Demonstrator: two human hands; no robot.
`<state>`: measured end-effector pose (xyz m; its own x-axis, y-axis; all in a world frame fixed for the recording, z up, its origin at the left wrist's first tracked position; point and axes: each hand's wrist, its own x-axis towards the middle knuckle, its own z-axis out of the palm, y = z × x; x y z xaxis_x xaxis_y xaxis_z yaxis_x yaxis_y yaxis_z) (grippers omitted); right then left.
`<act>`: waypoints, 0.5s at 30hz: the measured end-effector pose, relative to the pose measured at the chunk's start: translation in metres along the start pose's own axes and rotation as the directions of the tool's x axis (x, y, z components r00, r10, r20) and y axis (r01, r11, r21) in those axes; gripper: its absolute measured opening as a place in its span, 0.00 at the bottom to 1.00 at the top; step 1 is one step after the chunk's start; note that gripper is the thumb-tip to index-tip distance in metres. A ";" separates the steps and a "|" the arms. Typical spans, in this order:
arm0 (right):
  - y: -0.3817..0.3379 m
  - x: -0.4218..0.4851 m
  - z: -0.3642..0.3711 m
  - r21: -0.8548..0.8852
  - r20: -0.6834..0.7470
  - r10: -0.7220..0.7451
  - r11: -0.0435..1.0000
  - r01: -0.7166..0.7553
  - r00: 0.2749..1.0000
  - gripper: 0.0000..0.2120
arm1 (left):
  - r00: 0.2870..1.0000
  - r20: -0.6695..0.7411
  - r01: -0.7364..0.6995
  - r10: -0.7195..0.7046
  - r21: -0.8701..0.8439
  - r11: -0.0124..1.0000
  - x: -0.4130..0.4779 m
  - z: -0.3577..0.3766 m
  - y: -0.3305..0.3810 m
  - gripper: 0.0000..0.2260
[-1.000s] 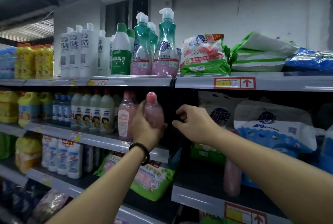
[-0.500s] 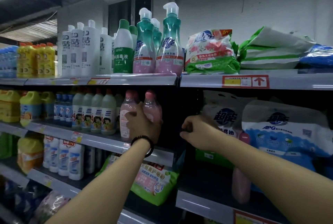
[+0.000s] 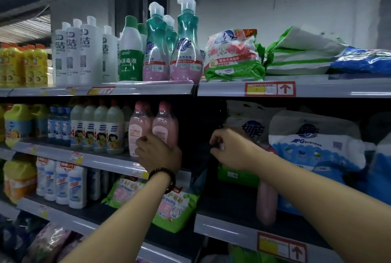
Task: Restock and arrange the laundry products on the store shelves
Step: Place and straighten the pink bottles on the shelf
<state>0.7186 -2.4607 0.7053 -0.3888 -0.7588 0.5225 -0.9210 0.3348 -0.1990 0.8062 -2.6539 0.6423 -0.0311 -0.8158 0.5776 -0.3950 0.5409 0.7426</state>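
The pink bottle (image 3: 166, 127) was seen upright on the middle shelf (image 3: 101, 160), at the right end of its row. At the far left of that shelf yellow jugs (image 3: 17, 123) were ranged, then blue bottles (image 3: 58, 124), then pale green bottles (image 3: 100, 129). A second pink bottle (image 3: 137, 129) was set touching its left side. Its lower body was gripped by the left hand (image 3: 158, 153), with a dark bead bracelet (image 3: 163, 176) worn at the wrist. The hands were held apart. The right hand (image 3: 230, 149) was raised at the dark upright (image 3: 196, 127) between the bays, fingers curled. Whether anything was held there could not be told. Further right, white and blue detergent bags (image 3: 313, 142) were stacked.
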 end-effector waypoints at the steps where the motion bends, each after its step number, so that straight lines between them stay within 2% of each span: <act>1: 0.006 -0.008 -0.006 -0.044 -0.025 0.018 0.999 -0.019 1.000 0.06 | 0.998 -0.044 -0.038 0.038 -0.001 0.999 -0.010 0.000 0.002 0.33; 4: 0.028 -0.030 -0.024 -0.204 -0.157 0.141 0.964 -0.172 0.978 0.03 | 0.959 -0.094 -0.273 0.268 -0.044 0.961 -0.045 0.003 0.010 0.29; 6: 0.047 -0.044 -0.030 -0.226 -0.219 0.260 0.924 -0.308 0.940 0.10 | 0.908 -0.023 -0.415 0.417 -0.160 0.895 -0.070 0.005 0.020 0.24; 8: 0.065 -0.058 -0.032 -0.165 -0.194 0.369 0.901 -0.401 0.909 0.18 | 0.834 0.102 -0.494 0.543 -0.301 0.816 -0.094 0.009 0.033 0.20; 10: 0.080 -0.070 -0.030 -0.098 -0.145 0.428 0.891 -0.443 0.892 0.26 | 0.764 0.260 -0.456 0.590 -0.429 0.779 -0.117 0.016 0.045 0.19; 12: 0.088 -0.077 -0.026 -0.009 -0.104 0.457 0.888 -0.460 0.883 0.33 | 0.714 0.410 -0.351 0.567 -0.491 0.798 -0.137 0.026 0.055 0.22; 15: 0.088 -0.081 -0.015 0.145 -0.050 0.445 0.889 -0.435 0.894 0.32 | 0.648 0.560 -0.158 0.517 -0.565 0.810 -0.161 0.034 0.068 0.30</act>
<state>0.6695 -2.3616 0.6577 -0.7565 -0.5011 0.4203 -0.6532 0.5462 -0.5245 0.7531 -2.4926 0.5880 -0.7382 -0.3637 0.5681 0.2037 0.6827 0.7017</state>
